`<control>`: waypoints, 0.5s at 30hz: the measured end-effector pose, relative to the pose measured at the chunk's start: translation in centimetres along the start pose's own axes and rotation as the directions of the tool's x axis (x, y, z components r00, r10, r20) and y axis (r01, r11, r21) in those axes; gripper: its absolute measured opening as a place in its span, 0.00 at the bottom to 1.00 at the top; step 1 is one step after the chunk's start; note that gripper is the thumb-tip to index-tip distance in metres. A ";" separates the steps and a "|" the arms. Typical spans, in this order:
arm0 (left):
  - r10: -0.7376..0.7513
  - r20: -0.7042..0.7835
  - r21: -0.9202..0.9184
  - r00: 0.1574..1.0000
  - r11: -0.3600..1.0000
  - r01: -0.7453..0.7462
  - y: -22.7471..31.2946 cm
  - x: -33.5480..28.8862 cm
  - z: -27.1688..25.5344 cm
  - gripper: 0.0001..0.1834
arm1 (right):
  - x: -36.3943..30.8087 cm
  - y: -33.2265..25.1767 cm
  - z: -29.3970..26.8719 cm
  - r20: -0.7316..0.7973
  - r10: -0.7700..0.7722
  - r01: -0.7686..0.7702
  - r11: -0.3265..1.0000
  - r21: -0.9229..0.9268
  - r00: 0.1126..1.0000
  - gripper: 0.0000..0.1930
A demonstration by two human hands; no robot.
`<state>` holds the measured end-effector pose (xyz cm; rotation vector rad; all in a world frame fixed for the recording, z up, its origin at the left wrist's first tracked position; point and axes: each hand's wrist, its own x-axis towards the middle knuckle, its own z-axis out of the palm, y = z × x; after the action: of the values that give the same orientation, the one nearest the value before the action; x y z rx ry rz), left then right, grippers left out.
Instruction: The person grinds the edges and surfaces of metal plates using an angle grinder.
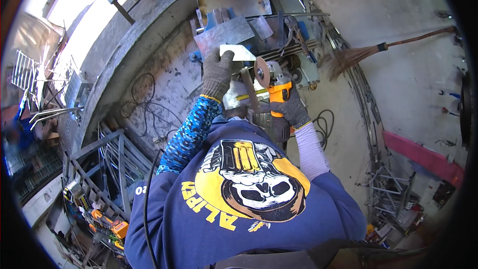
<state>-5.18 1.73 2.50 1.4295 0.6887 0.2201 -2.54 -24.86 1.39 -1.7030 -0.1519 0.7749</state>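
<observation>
The grinder casing (280,93) looks smooth plastic, the left glove (217,75) matt cloth.

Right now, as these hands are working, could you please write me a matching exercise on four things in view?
1. angle grinder
2. small bright plate
3. straw broom
4. left forearm sleeve

A. blue camouflage pattern
B. at the left hand's fingertips
C. long brown handle
D. gripped by the right hand

Pairs: 1-D; 2-B; 3-C; 4-A
</observation>
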 end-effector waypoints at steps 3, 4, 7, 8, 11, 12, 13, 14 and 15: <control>-0.142 0.098 -0.489 0.985 0.855 0.172 -1.1 0.6 0.0 0.10 | 0.2 -0.4 0.2 -0.035 -0.035 0.037 0.997 0.071 0.999 0.43; -0.154 0.149 -0.615 0.977 0.759 0.213 -1.2 0.6 -0.3 0.10 | 0.1 -0.5 0.4 -0.068 -0.076 0.082 0.993 0.084 0.995 0.41; -0.056 0.197 -0.646 0.979 0.744 0.173 -2.4 0.9 -0.1 0.12 | 0.5 -0.8 0.2 -0.069 -0.084 0.092 0.988 0.123 0.994 0.39; -0.226 0.272 -0.779 0.935 0.519 0.352 -1.9 0.7 0.2 0.13 | 0.4 -0.8 0.1 -0.077 -0.084 0.093 0.988 0.125 0.994 0.39; -0.029 0.290 -0.686 0.957 0.690 0.229 -5.0 1.8 -0.7 0.12 | 0.6 -1.5 0.7 -0.083 -0.091 0.097 0.993 0.064 0.992 0.39; -0.031 0.297 -0.684 0.954 0.690 0.235 -4.3 1.6 -0.4 0.12 | 0.5 -1.5 0.7 -0.088 -0.086 0.091 0.994 0.057 0.992 0.39; -0.123 0.266 -0.703 0.956 0.654 0.280 -2.7 1.1 -0.1 0.13 | 0.5 -1.5 0.7 -0.090 -0.082 0.087 0.995 0.050 0.993 0.39; -0.215 0.235 -0.723 0.948 0.613 0.319 -1.5 0.8 0.1 0.13 | 0.5 -1.3 0.6 -0.096 -0.081 0.086 0.995 0.052 0.992 0.39; -0.215 0.236 -0.722 0.948 0.614 0.319 -0.8 0.5 0.1 0.13 | 0.5 -1.2 0.6 -0.093 -0.093 0.097 0.994 0.047 0.991 0.40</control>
<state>-4.90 1.82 1.58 0.5062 0.5901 0.1481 -2.14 -23.74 2.23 -1.6670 -0.1480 0.6247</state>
